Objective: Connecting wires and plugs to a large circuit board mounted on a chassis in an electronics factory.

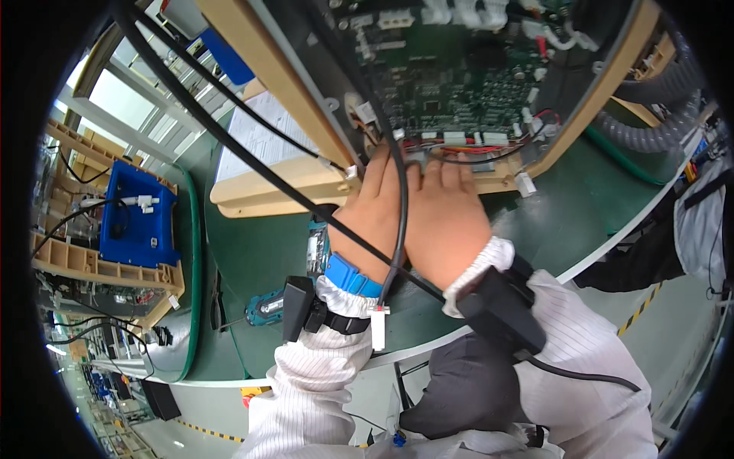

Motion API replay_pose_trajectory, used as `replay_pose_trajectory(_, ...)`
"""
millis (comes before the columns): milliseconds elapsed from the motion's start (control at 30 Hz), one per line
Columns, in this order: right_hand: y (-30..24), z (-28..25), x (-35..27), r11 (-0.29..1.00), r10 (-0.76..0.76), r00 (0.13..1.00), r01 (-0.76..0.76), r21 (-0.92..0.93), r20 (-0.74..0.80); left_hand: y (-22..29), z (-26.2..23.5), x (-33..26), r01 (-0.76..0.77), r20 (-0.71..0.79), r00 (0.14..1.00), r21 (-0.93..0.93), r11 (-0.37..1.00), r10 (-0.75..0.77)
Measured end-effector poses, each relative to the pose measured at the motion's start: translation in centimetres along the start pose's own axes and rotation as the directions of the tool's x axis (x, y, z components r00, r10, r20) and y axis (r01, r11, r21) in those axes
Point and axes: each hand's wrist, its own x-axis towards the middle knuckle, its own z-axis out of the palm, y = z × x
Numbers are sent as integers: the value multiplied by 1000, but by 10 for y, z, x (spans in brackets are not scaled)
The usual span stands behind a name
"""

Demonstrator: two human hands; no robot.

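Observation:
A green circuit board (pixel 459 69) sits in a tilted tan frame (pixel 264 69) on the green work table (pixel 260 252). My left hand (pixel 376 210) and my right hand (pixel 447 218) lie side by side at the board's lower edge, fingertips pressed in among the red and white wires (pixel 466 139) and white connectors. Whether either hand grips a wire is hidden by the fingers. A black cable (pixel 229 138) runs across my left wrist, and another black cable (pixel 401 229) drops between my hands to a white plug (pixel 378 325). Both wrists carry black strapped devices.
A teal power screwdriver (pixel 266 307) lies on the table near my left wrist. A paper sheet (pixel 256 138) lies behind the frame. A blue tray (pixel 138 218) in a tan frame stands at far left. Grey corrugated hoses (pixel 650 130) curl at upper right, beside another person's sleeve.

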Motion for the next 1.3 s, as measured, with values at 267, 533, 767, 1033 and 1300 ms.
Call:
replay_pose_trajectory(267,14,-14,-8,995,-64,998,63,78,17,4,8,-6,190,24,982,-129,973,-188)
replay_pose_trajectory(533,9,3,1,998,42,998,-40,37,-54,9,-1,-1,130,-3,991,-201,971,-133)
replay_pose_trajectory(767,34,-14,-15,923,-52,990,97,373,-129,13,-1,-5,151,-49,985,-241,959,-167)
replay_pose_trajectory(1033,90,15,-65,775,182,968,-33,631,-173,21,15,0,-198,-121,979,-345,917,165)
replay_pose_trajectory(1300,69,14,-74,778,166,974,-35,628,-152,24,27,-1,-199,-105,978,-195,960,182)
